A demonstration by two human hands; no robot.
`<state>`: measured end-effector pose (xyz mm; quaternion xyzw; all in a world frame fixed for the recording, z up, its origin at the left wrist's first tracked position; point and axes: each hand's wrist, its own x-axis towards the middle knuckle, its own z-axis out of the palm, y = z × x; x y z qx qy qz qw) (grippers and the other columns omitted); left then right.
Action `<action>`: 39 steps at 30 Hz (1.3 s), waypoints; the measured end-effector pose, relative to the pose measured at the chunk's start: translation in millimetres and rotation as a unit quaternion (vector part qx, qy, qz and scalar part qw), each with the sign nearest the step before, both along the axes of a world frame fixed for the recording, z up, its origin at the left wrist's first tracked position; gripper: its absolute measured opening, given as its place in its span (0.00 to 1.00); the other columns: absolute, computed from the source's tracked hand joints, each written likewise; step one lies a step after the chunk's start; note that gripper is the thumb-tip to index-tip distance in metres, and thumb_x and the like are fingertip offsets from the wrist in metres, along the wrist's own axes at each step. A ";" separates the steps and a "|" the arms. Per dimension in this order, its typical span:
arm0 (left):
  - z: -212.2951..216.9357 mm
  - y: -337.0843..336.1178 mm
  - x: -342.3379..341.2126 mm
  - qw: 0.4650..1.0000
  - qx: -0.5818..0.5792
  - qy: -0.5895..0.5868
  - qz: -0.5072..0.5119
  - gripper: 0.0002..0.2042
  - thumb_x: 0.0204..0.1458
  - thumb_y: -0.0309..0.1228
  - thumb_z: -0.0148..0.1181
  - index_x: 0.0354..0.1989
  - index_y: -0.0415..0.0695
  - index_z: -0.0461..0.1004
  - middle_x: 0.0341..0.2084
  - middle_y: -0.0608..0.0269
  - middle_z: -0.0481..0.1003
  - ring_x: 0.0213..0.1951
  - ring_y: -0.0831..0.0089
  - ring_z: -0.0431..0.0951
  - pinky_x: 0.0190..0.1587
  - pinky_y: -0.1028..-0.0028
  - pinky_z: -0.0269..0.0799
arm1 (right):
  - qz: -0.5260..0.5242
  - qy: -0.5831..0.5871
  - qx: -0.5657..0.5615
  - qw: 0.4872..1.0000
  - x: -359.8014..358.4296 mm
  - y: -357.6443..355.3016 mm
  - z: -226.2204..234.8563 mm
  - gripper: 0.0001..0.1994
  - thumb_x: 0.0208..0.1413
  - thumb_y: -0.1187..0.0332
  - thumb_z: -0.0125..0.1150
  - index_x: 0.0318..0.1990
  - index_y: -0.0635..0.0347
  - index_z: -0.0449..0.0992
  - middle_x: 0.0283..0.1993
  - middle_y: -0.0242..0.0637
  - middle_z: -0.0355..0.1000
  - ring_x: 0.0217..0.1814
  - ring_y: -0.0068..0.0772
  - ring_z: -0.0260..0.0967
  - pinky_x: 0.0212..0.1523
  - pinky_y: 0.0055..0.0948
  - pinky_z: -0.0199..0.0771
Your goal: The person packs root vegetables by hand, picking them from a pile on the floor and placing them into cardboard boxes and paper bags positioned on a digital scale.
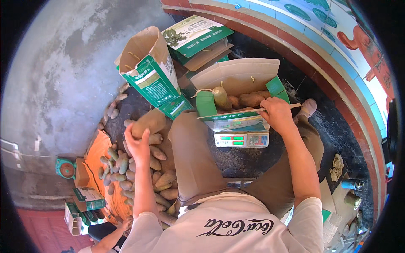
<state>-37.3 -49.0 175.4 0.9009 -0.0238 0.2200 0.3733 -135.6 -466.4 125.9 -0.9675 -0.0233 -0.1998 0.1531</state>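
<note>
My left hand [137,145] is closed round a thick, brown, soil-covered root vegetable [151,122], held above the loose pile left of my knee. My right hand [278,114] grips the near flap [236,114] of an open green-and-white carton [206,104]. Inside that carton lie several root vegetables; a greenish one [221,98] is at the left, with brown ones [252,100] beside it. Just below the flap, a white digital scale [241,139] shows lit green displays. The carton's underside is hidden.
A tall open carton [162,80] stands left of the one I touch, with flat stacked cartons [196,36] behind. Many root vegetables [122,166] spread over an orange sheet [99,147]. Another person's arm [112,238] shows at lower left. Cans [352,184] stand at right.
</note>
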 end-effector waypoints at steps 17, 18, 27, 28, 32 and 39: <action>-39.8 -235.3 63.3 0.942 -0.060 0.165 -0.285 0.25 0.41 0.32 0.70 0.47 0.40 0.67 0.36 0.58 0.74 0.39 0.68 0.73 0.44 0.70 0.69 | -0.002 0.022 -0.009 1.000 -0.8 -5.4 -4.6 0.09 0.42 0.64 0.65 0.28 0.56 0.73 0.30 0.35 0.71 0.37 0.38 0.70 0.39 0.36 0.69; -46.1 -240.7 59.9 0.942 -0.062 0.167 -0.286 0.25 0.41 0.32 0.70 0.47 0.40 0.67 0.36 0.58 0.74 0.39 0.68 0.73 0.44 0.70 0.69 | -0.003 0.023 -0.010 1.000 -0.9 -4.5 -3.4 0.09 0.42 0.64 0.65 0.28 0.56 0.73 0.30 0.35 0.71 0.37 0.38 0.70 0.39 0.36 0.69; -48.1 -246.4 52.1 0.918 0.200 0.118 -0.320 0.26 0.38 0.32 0.69 0.49 0.43 0.67 0.46 0.51 0.70 0.48 0.56 0.72 0.51 0.63 0.67 | 0.014 0.010 0.017 1.000 -1.8 -6.0 -3.7 0.10 0.40 0.65 0.66 0.28 0.58 0.72 0.29 0.37 0.70 0.37 0.40 0.68 0.38 0.38 0.68; -43.2 -246.8 50.6 0.918 0.202 0.119 -0.321 0.26 0.38 0.32 0.69 0.49 0.43 0.67 0.46 0.51 0.70 0.48 0.56 0.72 0.51 0.63 0.67 | 0.014 0.017 0.013 1.000 -1.6 -6.6 -2.5 0.10 0.40 0.65 0.66 0.28 0.58 0.72 0.29 0.36 0.70 0.37 0.40 0.68 0.38 0.38 0.68; -39.0 -245.7 50.7 0.866 0.386 0.112 -0.297 0.27 0.40 0.31 0.67 0.51 0.46 0.66 0.46 0.52 0.68 0.49 0.54 0.71 0.50 0.60 0.68 | 0.010 0.028 0.006 1.000 -1.8 -5.5 -0.6 0.10 0.40 0.65 0.66 0.28 0.58 0.72 0.29 0.36 0.69 0.36 0.40 0.68 0.38 0.38 0.69; -29.4 -234.9 54.4 0.902 0.288 0.062 -0.316 0.25 0.44 0.30 0.64 0.53 0.47 0.67 0.49 0.52 0.69 0.47 0.53 0.72 0.49 0.60 0.69 | 0.028 0.015 0.013 0.999 -1.1 -5.2 1.1 0.11 0.40 0.65 0.67 0.29 0.58 0.72 0.29 0.36 0.69 0.37 0.40 0.69 0.38 0.38 0.68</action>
